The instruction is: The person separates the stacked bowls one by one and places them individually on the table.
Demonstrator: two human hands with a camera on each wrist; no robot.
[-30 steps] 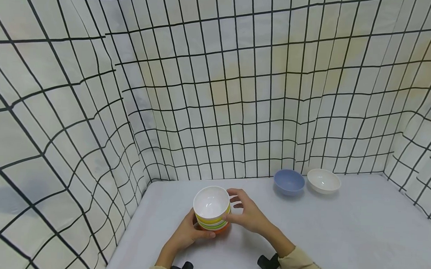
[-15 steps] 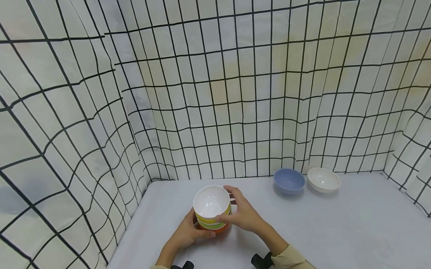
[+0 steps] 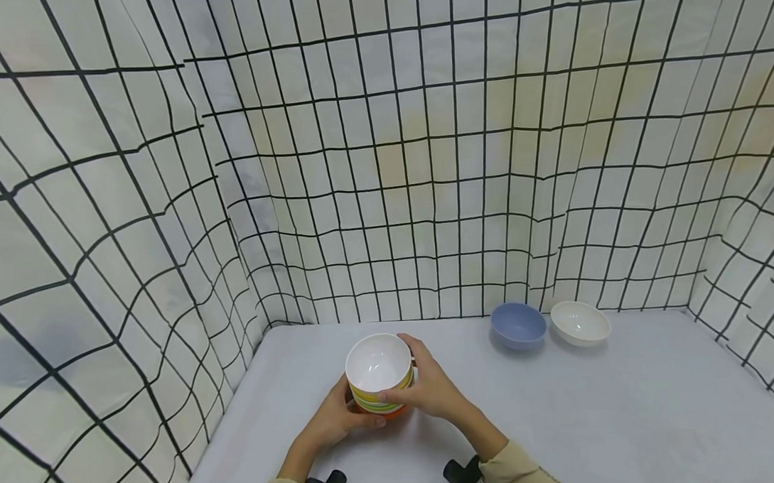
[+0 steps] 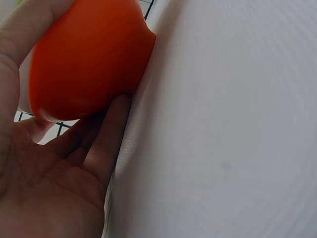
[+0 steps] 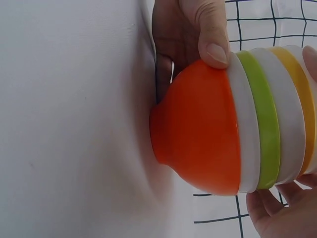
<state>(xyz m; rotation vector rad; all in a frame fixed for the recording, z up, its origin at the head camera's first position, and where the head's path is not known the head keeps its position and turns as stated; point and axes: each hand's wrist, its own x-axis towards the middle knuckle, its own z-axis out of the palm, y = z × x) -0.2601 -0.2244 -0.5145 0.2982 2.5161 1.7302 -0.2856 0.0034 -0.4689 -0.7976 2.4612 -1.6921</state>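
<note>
A stack of nested bowls stands on the table, with a white inside [image 3: 378, 365] showing at the top. From the side, an orange bowl [image 5: 200, 134] is at the bottom, a green bowl [image 5: 266, 114] above it and a yellow bowl [image 5: 301, 84] higher still, with white bands between. My left hand [image 3: 331, 419] holds the orange bowl low down, its thumb [image 5: 215, 52] near that bowl's upper edge and a finger by the base in the left wrist view. My right hand [image 3: 434, 390] grips the upper stack from the right, thumb in front; its other fingers are partly hidden.
A blue bowl [image 3: 518, 326] and a white bowl [image 3: 580, 323] sit side by side at the back right of the white-covered table [image 3: 611, 420]. Black-lined netting [image 3: 390, 163] rises behind and at both sides.
My right hand has moved left and closed around the upper stack, its thumb sliding farther across the front. The left hand and the stack stay nearly in place.
</note>
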